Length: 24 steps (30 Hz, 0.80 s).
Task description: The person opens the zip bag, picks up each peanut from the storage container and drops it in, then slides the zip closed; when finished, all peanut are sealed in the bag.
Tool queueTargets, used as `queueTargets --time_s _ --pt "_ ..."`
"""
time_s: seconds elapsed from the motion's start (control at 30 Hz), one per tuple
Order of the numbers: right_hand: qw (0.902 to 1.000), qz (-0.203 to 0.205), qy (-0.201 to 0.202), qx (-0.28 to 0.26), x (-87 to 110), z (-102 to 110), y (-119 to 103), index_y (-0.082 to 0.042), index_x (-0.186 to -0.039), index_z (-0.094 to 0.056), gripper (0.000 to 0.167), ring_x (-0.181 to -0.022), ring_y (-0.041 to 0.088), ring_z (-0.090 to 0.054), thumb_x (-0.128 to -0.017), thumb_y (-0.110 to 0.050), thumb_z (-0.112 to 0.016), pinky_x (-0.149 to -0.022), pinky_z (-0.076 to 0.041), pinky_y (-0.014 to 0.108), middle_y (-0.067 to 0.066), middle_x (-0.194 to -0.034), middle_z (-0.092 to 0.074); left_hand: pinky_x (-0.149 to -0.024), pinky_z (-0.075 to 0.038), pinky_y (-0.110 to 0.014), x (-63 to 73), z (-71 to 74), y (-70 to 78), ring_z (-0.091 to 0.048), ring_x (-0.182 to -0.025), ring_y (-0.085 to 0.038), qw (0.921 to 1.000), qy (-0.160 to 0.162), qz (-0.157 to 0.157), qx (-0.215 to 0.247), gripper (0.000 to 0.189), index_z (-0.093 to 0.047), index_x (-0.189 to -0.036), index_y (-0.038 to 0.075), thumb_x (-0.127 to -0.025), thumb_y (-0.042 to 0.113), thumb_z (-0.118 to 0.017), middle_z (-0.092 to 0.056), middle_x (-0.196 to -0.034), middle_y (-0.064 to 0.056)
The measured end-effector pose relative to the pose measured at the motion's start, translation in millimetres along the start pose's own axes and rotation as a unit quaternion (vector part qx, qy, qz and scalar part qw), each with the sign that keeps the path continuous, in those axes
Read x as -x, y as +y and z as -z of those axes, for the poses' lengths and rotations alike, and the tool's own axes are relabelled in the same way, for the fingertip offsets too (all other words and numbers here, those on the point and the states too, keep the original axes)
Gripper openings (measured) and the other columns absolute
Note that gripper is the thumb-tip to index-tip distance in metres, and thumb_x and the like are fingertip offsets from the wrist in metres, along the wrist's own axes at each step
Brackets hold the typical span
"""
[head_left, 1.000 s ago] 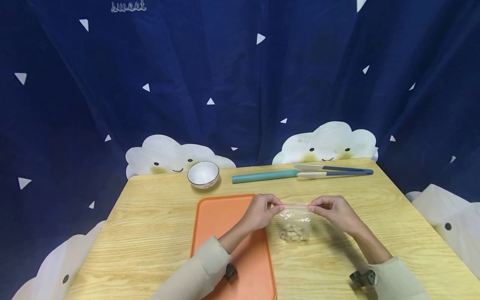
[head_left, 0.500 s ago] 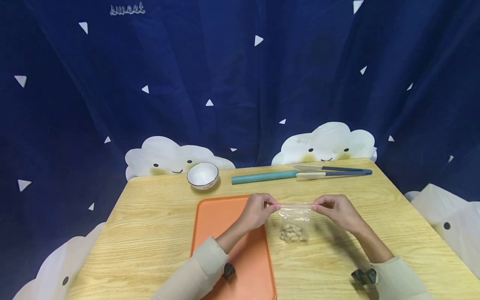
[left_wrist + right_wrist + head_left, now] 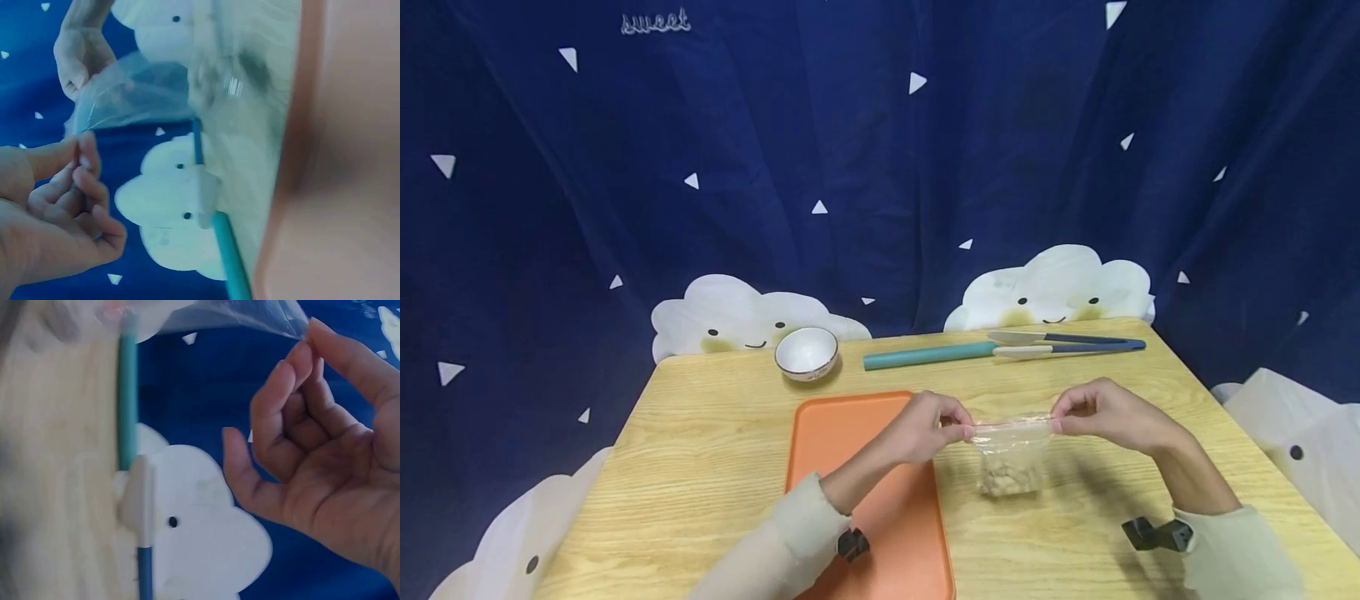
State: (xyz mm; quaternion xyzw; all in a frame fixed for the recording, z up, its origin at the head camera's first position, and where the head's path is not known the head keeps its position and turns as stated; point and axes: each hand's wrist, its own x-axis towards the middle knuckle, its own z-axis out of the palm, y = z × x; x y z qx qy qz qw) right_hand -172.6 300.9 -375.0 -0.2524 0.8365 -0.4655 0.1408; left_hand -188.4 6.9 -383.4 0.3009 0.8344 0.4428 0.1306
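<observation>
A clear zip bag hangs between the two hands, with several pale, peanut-like pieces at its bottom. The left hand pinches one top corner between thumb and forefinger, just past the tray's right edge. At the opposite corner, the right hand pinches the bag's top edge. In the left wrist view the bag stretches from the left hand toward the other hand. The right wrist view has the right hand holding the corner by its fingertips, the other fingers loosely bent.
An orange tray lies under the left forearm on the wooden table. Toward the back are a white bowl, a teal stick and blue-handled tongs with pale tips. A dark blue curtain hangs behind.
Both hands have shifted right with the bag, the right hand farther, so they are wider apart. The bag's top edge now slants, higher at the right.
</observation>
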Motion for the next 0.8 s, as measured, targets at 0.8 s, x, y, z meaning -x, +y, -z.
queueTargets --time_s 0.8 --pt "0.9707 -0.184 0.007 0.154 -81.3 -3.1 57.1 0.003 -0.089 -0.065 0.019 -0.064 0.015 -0.051 -0.092 -0.015 -0.057 -0.060 -0.043 0.028 0.012 -0.082 -0.065 -0.076 -0.052 -0.030 -50.8 6.1 -50.2 -0.060 -0.101 -0.024 0.9821 0.005 0.139 -0.126 0.026 -0.064 -0.113 0.004 -0.097 0.021 -0.052 -0.066 -0.106 -0.009"
